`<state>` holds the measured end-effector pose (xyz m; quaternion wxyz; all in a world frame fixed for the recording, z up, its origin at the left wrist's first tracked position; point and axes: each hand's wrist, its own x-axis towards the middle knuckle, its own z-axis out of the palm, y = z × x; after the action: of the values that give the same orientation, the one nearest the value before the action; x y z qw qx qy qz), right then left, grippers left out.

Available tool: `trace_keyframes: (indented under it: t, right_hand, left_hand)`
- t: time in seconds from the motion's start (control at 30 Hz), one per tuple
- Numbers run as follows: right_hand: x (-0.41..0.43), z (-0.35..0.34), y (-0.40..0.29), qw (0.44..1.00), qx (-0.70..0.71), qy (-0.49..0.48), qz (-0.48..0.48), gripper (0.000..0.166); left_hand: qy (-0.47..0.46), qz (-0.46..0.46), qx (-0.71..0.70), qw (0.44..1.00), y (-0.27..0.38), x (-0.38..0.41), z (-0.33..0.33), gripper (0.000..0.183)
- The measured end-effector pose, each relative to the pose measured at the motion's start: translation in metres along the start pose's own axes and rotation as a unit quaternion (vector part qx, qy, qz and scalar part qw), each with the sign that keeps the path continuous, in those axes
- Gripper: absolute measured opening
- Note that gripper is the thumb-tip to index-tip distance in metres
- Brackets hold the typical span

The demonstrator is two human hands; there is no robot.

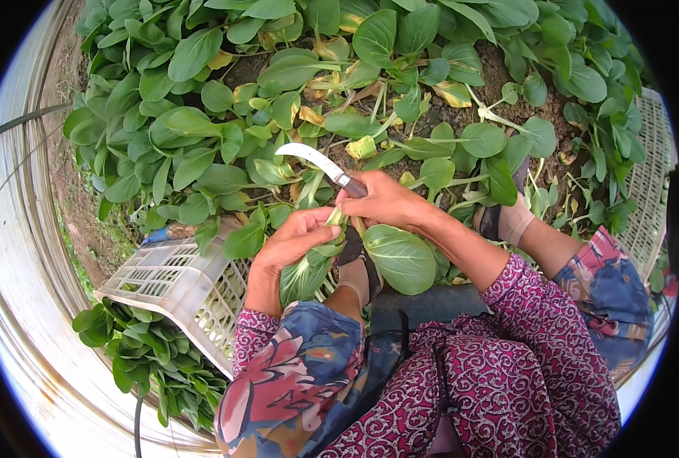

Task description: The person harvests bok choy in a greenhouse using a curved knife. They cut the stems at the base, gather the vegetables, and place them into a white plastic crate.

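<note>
My left hand [299,237] grips a leafy green plant [308,272], likely bok choy, by its pale stem, its leaves hanging down towards my lap. In my right hand [382,200] is a small sickle-shaped knife [316,160] with a dark handle; its curved blade points away to the upper left. The fingers of my right hand also meet the stem, close against my left fingertips. Below my right hand hangs a broad leaf [401,259]; whether it belongs to the held plant is hard to tell.
Growing leafy greens [191,137] fill the bed ahead, with yellowed leaves [362,147] on the soil [491,68]. A white plastic crate [202,297] with greens lies tilted at my left; another crate [651,172] stands far right. Plastic sheeting [13,240] runs along the left.
</note>
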<state>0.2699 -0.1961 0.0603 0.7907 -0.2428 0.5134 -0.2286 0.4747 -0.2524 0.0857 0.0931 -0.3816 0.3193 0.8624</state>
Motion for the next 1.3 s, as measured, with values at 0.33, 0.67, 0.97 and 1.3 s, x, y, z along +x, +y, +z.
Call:
trace_keyframes:
  t: [0.33, 0.67, 0.97, 1.3]
  right_hand:
    - [-0.011, -0.031, 0.005, 0.999, -0.03, 0.013, 0.005, 0.018]
    - [-0.008, -0.036, 0.014, 0.981, -0.048, 0.188, -0.006, 0.024]
    - [0.012, -0.001, 0.005, 0.976, -0.123, 0.166, -0.072, 0.026]
    - [0.052, 0.01, -0.037, 0.842, -0.347, 0.267, -0.315, 0.034]
  left_hand:
    - [-0.052, 0.03, -0.186, 0.981, -0.003, -0.012, 0.0, 0.053]
    - [-0.019, 0.085, -0.228, 0.97, -0.004, -0.009, -0.023, 0.068]
    - [0.19, 0.299, -0.144, 0.924, 0.018, -0.061, -0.055, 0.036]
    - [0.413, 0.415, 0.054, 0.809, 0.119, -0.156, -0.056, 0.026]
